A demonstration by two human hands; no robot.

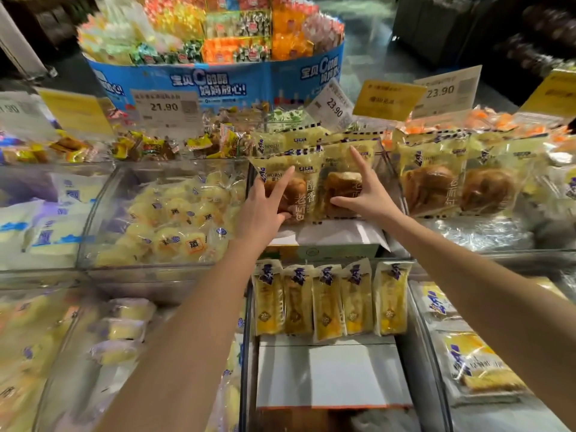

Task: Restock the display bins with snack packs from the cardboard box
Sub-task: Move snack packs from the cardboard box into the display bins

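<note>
Flatly, left hand [261, 210] and right hand [367, 194], both splayed open, press adjoining bread packs [307, 194] (bin wall [393, 169] nearby).

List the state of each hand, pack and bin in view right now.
left hand: fingers spread, pressing on the left bread pack
right hand: fingers spread, touching the right bread pack
left bread pack: sealed, upright in the upper middle bin
right bread pack: sealed, upright, side by side with the left one
slim yellow packs: five, upright in a row, lower bin
round-cake bin: well filled
</note>
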